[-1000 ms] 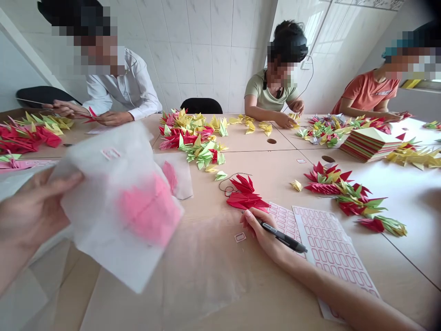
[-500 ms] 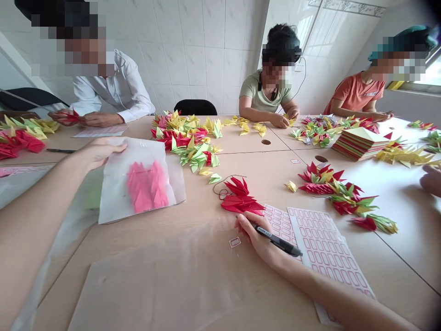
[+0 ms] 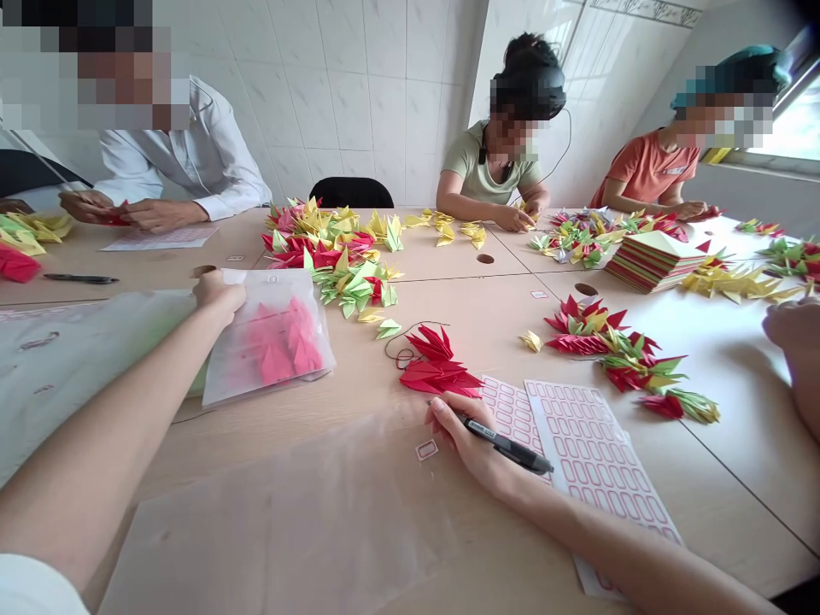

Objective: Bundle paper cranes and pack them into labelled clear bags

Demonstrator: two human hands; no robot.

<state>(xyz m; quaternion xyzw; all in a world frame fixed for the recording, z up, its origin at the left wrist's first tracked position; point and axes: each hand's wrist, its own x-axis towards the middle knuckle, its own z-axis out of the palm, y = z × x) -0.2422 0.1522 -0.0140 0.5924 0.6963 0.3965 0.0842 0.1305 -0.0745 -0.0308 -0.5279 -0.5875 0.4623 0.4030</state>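
Note:
My left hand (image 3: 218, 290) is stretched far out and closed on the upper left corner of a translucent bag (image 3: 269, 337) that lies on the table with pink folded paper pieces inside. My right hand (image 3: 474, 444) rests on the table, fingers wrapped round a black pen (image 3: 506, 446). Its fingertips sit beside a small loose red-bordered label (image 3: 426, 449) and just below a bunch of red origami pieces on a string (image 3: 436, 367). Sheets of red-bordered labels (image 3: 595, 453) lie under and to the right of the pen.
An empty translucent bag (image 3: 288, 530) lies flat in front of me, another (image 3: 77, 359) at left. Piles of red, yellow and green origami (image 3: 339, 252) cover the table's middle; a strung row (image 3: 628, 354) and a paper stack (image 3: 653, 260) sit right. Three people work opposite; another hand (image 3: 791, 329) at right.
My left hand carried the bag with pink pieces down from the air, laid it on the table and slid it further away. My right hand kept still with the pen.

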